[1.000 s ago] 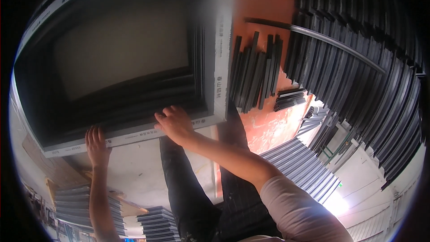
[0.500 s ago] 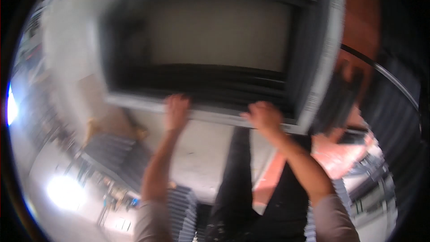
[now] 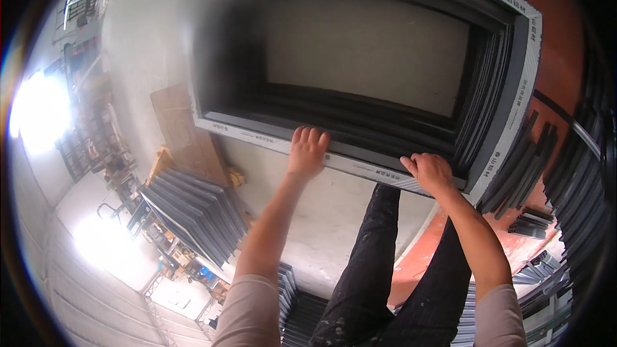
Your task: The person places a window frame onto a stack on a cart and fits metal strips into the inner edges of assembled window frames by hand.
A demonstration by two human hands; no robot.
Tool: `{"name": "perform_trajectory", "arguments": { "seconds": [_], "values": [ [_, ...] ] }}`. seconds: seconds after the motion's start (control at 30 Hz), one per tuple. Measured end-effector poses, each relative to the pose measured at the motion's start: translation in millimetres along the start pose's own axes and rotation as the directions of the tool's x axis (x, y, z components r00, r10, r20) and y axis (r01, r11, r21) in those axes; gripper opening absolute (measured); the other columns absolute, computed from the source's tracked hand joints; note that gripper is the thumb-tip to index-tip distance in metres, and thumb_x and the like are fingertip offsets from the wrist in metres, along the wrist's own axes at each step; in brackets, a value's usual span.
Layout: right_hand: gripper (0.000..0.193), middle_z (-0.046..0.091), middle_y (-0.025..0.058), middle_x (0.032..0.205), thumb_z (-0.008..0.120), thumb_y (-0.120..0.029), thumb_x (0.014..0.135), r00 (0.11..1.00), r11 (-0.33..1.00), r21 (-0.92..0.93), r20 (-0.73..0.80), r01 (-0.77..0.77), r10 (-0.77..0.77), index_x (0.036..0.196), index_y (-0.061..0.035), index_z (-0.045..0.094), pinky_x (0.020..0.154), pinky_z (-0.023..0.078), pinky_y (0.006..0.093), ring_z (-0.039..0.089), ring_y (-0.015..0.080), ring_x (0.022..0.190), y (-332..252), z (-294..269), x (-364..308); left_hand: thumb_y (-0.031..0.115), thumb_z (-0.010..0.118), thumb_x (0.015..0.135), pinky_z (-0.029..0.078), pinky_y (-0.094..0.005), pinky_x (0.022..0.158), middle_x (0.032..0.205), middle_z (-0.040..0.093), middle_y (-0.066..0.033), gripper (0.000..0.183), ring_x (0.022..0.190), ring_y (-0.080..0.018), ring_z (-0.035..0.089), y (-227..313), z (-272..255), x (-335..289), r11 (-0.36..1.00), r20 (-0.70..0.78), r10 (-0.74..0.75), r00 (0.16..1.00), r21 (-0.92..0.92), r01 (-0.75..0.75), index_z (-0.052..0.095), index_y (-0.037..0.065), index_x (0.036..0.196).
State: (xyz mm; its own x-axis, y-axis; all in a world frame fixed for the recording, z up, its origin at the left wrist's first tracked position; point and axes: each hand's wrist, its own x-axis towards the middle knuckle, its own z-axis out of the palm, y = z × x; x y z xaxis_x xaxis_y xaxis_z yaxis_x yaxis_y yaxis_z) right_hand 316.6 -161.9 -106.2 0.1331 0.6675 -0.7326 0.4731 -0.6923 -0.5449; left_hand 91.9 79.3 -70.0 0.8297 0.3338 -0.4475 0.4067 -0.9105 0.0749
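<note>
A stack of dark rectangular window frames lies before me, the top one faced with printed whitish film. Its near rail runs across the middle of the view. My left hand is closed over this rail left of its middle, fingers hooked across the top. Near the right corner my right hand grips the same rail, its thumb lying along the inner side. Beneath the top frame, more dark rails show inside the opening. The far left corner is blurred.
Left of the stack, several dark frames lean together near a brown panel. Dark profiles lie on the reddish floor at right. More dark lengths are piled at the far right. My legs stand close to the near rail.
The frames and both hands now appear farther right in the view, and the picture is sharper. Both hands remain on the near rail.
</note>
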Motion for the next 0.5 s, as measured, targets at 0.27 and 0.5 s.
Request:
{"name": "perform_trajectory", "arguments": {
  "seconds": [0.27, 0.5],
  "values": [
    [0.05, 0.067, 0.0177, 0.088, 0.06, -0.055, 0.085, 0.99, 0.99, 0.019, 0.023, 0.138, -0.138, 0.082, -0.0051, 0.061, 0.072, 0.05, 0.0462, 0.064, 0.037, 0.085, 25, -6, 7, 0.049, 0.084, 0.055, 0.032, -0.0461, 0.104, 0.109, 0.056, -0.012, 0.075, 0.113, -0.0318, 0.05, -3, -26, 21, 0.993, 0.317, 0.051, 0.947, -0.118, -0.014, 0.057, 0.008, 0.113],
    [0.043, 0.065, 0.0161, 0.08, 0.062, -0.048, 0.086, 0.928, 0.931, -0.031, -0.076, 0.364, -0.366, 0.079, -0.0053, 0.062, 0.072, 0.051, 0.0479, 0.063, 0.0365, 0.081, 52, -6, 7, 0.036, 0.067, 0.084, 0.038, -0.0443, 0.1, 0.118, 0.06, -0.012, 0.044, 0.117, -0.0319, 0.052, 6, -42, 50, 0.996, 0.486, 0.037, 0.873, -0.089, 0.008, 0.06, 0.012, 0.12]
  ]
}}
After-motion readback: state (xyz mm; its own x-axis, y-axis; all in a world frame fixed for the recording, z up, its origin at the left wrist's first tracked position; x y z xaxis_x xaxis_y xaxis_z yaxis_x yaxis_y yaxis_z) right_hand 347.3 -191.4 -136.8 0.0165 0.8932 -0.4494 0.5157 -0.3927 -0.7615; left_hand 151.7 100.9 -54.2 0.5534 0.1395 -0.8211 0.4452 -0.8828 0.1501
